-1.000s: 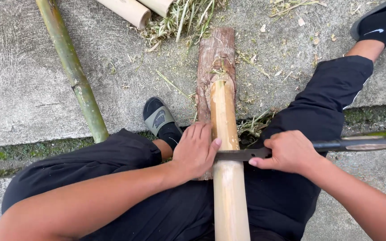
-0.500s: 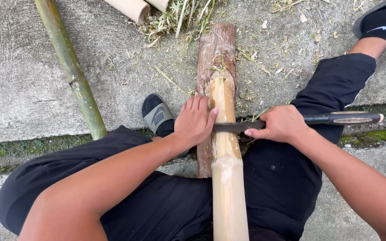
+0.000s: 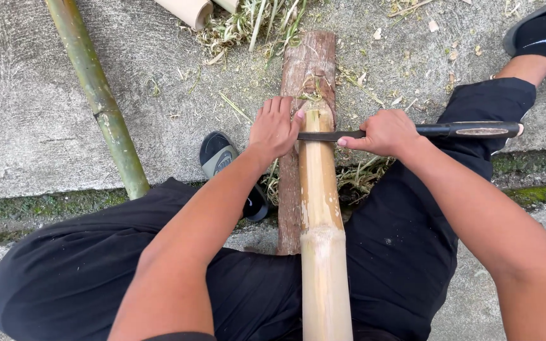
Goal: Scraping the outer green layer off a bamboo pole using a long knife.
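1. the pale bamboo pole [image 3: 319,189] lies lengthwise along a reddish-brown log [image 3: 306,69] on the concrete ground [image 3: 26,113], running out between the seated person's legs; the log seems to serve as a chopping block so the blade never meets concrete.
2. the right hand [image 3: 383,132] has its fingers clamped round the dark handle of a long knife [image 3: 412,132], gripping near the blade, likely for control. the blade lies crosswise over the pole near its far end.
3. the left hand [image 3: 274,128] rests with fingers together and flat, laid against the left side of the pole and the log just beside the blade tip; it appears to steady the pole rather than grip anything.
4. black trousers [image 3: 406,240] straddle the pole, which helps pin it in place. a grey and black shoe [image 3: 222,158] sits left of the log, a black shoe [image 3: 541,31] at top right.
5. a green bamboo stalk [image 3: 96,95] lies well apart on the left. cut bamboo sections [image 3: 188,9] and a litter of shavings [image 3: 254,25] sit beyond the log's far end.
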